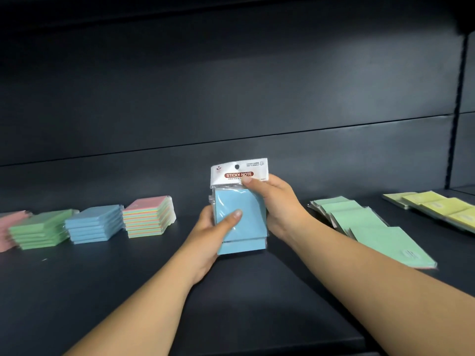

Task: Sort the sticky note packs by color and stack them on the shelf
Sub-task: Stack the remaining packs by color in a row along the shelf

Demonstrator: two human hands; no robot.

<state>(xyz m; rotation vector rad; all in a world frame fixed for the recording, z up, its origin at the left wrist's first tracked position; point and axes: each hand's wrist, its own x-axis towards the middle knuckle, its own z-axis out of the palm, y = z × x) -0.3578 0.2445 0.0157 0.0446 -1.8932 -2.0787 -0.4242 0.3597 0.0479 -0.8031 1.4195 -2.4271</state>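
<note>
A person's two hands hold a small bundle of blue sticky note packs (244,222) upright above the middle of a dark shelf (257,291), the white "STICKY NOTE" header card (239,172) pointing up. The left hand (213,232) grips the lower left edge with its thumb across the blue face; the right hand (275,201) clasps the right side, its thumb pinching just under the header. To the left stand sorted stacks: pink (10,227), green (41,228), blue (95,223) and a multicoloured stack (149,215). To the right, green packs (372,222) lie fanned in an overlapping row, with yellow packs (442,208) farther off. The packs look light and fairly stiff as blocks, but their clear wrappers are likely slick, so one could slide off another; squeezing the bundle by its side edges seems safer than lifting by the thin, floppy header.
</note>
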